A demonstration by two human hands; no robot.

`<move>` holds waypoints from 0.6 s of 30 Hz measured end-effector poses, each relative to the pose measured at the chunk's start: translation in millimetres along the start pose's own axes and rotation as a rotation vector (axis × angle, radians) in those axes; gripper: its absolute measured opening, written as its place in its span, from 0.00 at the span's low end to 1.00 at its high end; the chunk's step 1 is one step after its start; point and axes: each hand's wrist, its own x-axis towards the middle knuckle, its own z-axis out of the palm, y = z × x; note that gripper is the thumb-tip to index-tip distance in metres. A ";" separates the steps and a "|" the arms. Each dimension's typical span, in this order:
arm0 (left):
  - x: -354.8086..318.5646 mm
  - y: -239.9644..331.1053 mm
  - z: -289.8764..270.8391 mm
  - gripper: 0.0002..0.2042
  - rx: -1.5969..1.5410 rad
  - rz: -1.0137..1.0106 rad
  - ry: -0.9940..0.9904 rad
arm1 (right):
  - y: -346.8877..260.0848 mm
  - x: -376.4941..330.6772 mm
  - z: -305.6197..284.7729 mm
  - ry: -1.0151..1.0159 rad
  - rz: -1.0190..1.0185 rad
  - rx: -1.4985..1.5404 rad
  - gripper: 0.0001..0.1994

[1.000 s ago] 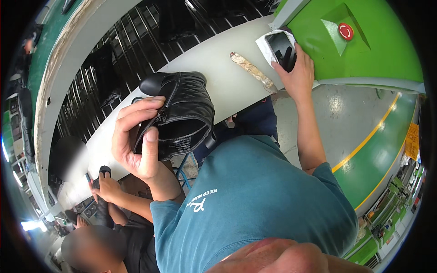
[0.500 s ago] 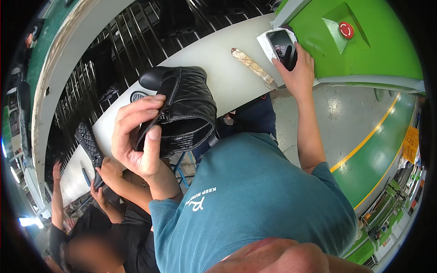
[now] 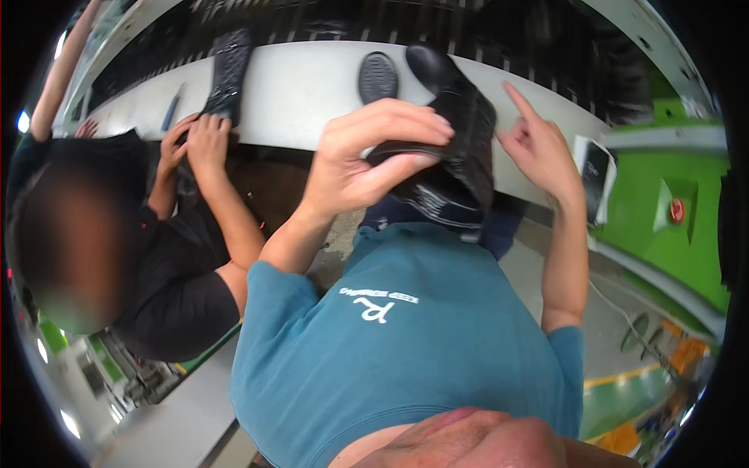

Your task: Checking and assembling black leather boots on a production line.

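Note:
My left hand (image 3: 378, 152) pinches the top edge of a black ankle boot (image 3: 472, 129) between thumb and fingers. The boot's shaft opening faces me, with pale print on the lining, and its rounded toe points away over the white table (image 3: 312, 78). Just left of that toe shows the ridged sole of another black shoe (image 3: 378, 76). To the right of the boot, my right hand (image 3: 544, 152) is empty, its index finger stretched out and thumb apart. Beyond my right wrist, a dark phone (image 3: 594, 173) rests on a white wrapping.
At my left a co-worker in black handles a black quilted boot (image 3: 228, 74), near a blue-handled tool (image 3: 172, 108). Behind the table runs a rack of metal bars (image 3: 328, 30). On the right stands a green machine (image 3: 647, 207) with a red button (image 3: 677, 209).
My right hand has let go of the phone and moved left to the boot's side. My left hand still grips the boot. The whole view has turned.

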 end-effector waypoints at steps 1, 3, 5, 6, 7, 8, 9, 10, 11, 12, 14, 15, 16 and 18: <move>-6.3 -0.5 1.3 0.13 0.016 -0.070 0.022 | 0.4 1.5 -1.3 0.020 0.023 -0.090 0.32; -26.1 -1.4 2.8 0.14 0.035 -0.033 0.056 | 9.7 -24.5 -15.2 0.120 0.321 -0.328 0.28; -48.6 -5.9 12.5 0.16 -0.068 -0.055 0.112 | 29.5 -68.0 -35.2 0.282 0.503 -0.466 0.26; -60.0 -9.1 17.9 0.15 -0.142 -0.065 0.161 | 41.6 -86.9 -40.4 0.366 0.641 -0.518 0.25; -71.1 -11.7 21.9 0.15 -0.180 -0.072 0.197 | 52.4 -107.2 -47.8 0.307 0.675 -0.535 0.25; -80.3 -15.3 25.2 0.14 -0.206 -0.050 0.212 | 62.8 -122.0 -53.1 0.233 0.762 -0.549 0.26; -89.5 -18.9 26.2 0.14 -0.225 -0.065 0.212 | 69.2 -133.2 -52.4 0.248 0.740 -0.557 0.26; -96.3 -21.8 26.7 0.14 -0.226 -0.070 0.226 | 76.3 -138.1 -49.5 0.322 0.734 -0.580 0.31; -102.5 -24.2 25.3 0.13 -0.226 -0.056 0.244 | 80.4 -139.2 -46.0 0.408 0.677 -0.618 0.37; -106.8 -25.9 23.9 0.13 -0.229 -0.064 0.252 | 83.8 -136.9 -40.6 0.403 0.715 -0.616 0.37; -110.9 -26.3 20.9 0.13 -0.202 -0.092 0.236 | 86.2 -128.1 -28.1 0.414 0.717 -0.803 0.49; -110.0 -25.1 20.6 0.13 -0.209 -0.048 0.227 | 86.3 -122.8 -24.2 0.434 0.749 -0.779 0.52; -107.4 -22.7 21.4 0.14 -0.201 -0.048 0.213 | 84.1 -121.4 -22.4 0.450 0.727 -0.812 0.52; -95.2 -16.9 25.6 0.15 -0.184 0.024 0.167 | 77.5 -116.7 -21.3 0.527 0.706 -0.803 0.50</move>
